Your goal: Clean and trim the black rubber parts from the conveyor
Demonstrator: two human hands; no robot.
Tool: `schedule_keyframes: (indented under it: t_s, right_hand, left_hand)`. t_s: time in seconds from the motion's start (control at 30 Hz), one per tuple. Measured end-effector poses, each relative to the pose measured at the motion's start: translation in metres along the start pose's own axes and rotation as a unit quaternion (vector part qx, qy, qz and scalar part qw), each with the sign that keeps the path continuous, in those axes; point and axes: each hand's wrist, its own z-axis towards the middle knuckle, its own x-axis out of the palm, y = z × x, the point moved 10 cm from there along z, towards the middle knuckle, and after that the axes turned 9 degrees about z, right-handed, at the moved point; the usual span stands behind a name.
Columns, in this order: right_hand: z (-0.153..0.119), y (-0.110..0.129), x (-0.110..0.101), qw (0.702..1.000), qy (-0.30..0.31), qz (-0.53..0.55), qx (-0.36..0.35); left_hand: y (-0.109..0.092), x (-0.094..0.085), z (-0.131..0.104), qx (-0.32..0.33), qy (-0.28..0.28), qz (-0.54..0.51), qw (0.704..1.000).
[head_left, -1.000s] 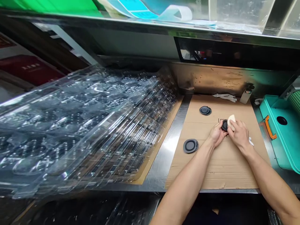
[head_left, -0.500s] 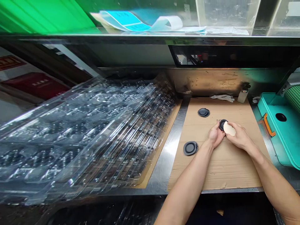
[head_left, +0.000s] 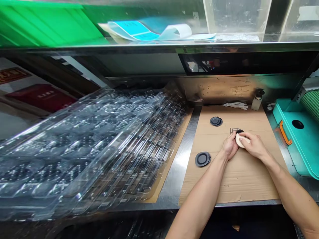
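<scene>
Over the cardboard sheet (head_left: 239, 179), my left hand (head_left: 230, 145) holds a small black round part (head_left: 239, 131), mostly hidden by the fingers. My right hand (head_left: 254, 144) grips a cream-coloured pad (head_left: 238, 140), which lies against the black part and covers much of it. Left of my hands, dark grey round parts (head_left: 215, 121) overlap on the cardboard. Nearer the front, beside my left forearm, is another set of overlapping grey round parts (head_left: 202, 159).
Stacked clear plastic trays (head_left: 99, 142) fill the left side. A teal bin (head_left: 299, 142) with an orange handle stands at the right. A white glove (head_left: 235, 105) and a small bottle (head_left: 256, 101) lie behind the cardboard. A metal shelf (head_left: 159, 48) crosses above.
The cream pad has shifted left and now covers more of the black part. Both hands are slightly lower in view and closer together.
</scene>
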Motion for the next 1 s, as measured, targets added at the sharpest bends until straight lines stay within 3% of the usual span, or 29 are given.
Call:
schedule_keyframes:
  t_s: [0.07,0.2,0.3,0.4,0.53,0.6,0.73,0.87,0.93,1.0]
  right_hand:
    - [0.0,-0.003,-0.01,0.999,-0.041,-0.011,0.008]
    - [0.001,-0.003,-0.001,0.999,-0.002,-0.041,-0.007]
    - [0.0,-0.002,-0.002,0.998,-0.025,-0.051,-0.008]
    - [0.002,-0.001,0.0,0.998,-0.002,-0.059,-0.018]
    - [0.005,-0.016,-0.048,0.983,-0.154,-0.098,0.014]
    - [0.006,-0.025,-0.065,0.977,-0.188,-0.101,0.021]
    - [0.008,-0.042,-0.073,0.974,-0.164,-0.153,0.037]
    - [0.001,-0.032,-0.08,0.949,-0.178,-0.26,0.002]
    - [0.001,-0.032,-0.076,0.955,-0.129,-0.265,0.01]
    - [0.001,-0.039,-0.062,0.964,-0.028,-0.26,0.046]
  left_hand:
    - [0.001,-0.002,0.001,-0.005,-0.005,0.008,1.0]
    - [0.001,-0.006,0.003,0.0,-0.015,0.0,1.0]
    - [0.003,-0.008,0.004,-0.011,-0.022,-0.001,1.0]
    - [0.003,-0.01,0.004,-0.012,-0.027,-0.002,1.0]
    - [0.003,-0.006,0.001,-0.023,-0.008,0.022,0.999]
    - [0.001,-0.003,-0.001,-0.029,0.003,0.028,0.999]
    - [-0.002,0.0,-0.003,-0.048,0.013,-0.003,0.999]
    - [-0.005,-0.001,-0.003,-0.054,0.003,-0.034,0.998]
    - [-0.007,-0.003,-0.003,-0.05,-0.009,-0.04,0.998]
    - [-0.009,-0.005,-0.003,-0.045,-0.016,-0.045,0.998]
